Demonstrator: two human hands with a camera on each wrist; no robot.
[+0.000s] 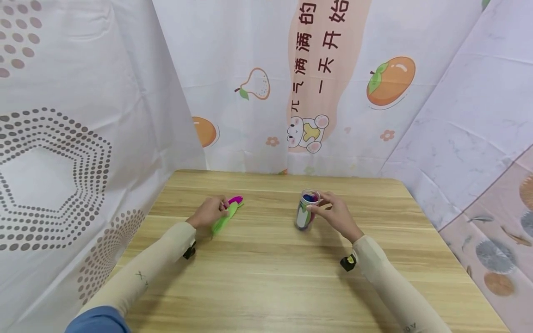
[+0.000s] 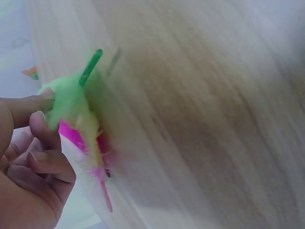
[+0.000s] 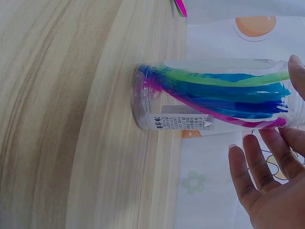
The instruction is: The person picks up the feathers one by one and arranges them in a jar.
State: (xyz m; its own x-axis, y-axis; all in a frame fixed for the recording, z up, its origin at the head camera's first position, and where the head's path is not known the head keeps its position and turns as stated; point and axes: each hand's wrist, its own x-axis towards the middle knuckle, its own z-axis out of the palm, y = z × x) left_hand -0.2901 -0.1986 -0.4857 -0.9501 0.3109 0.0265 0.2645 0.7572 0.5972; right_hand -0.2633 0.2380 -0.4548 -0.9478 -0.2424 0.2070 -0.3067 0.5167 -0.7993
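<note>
Left hand (image 1: 210, 212) pinches feathers (image 1: 225, 221), apparently several; squeeze gently. Right hand (image 1: 336, 214), gripping the jar (image 1: 303, 217) toward the desk's (image 1: 266, 277) far edge, should steady it.

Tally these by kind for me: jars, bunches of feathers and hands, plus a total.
Jars: 1, the clear jar
Feather bunches: 2, the held bunch and the jarred bunch; single feathers overlap too much to count
Hands: 2, left hand and right hand
Total: 5

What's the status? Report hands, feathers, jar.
Left hand pinching green and magenta feathers. Right hand gripping transparent jar, more feathers inside. Only wooden tabletop shows between feathers and jar.
</note>
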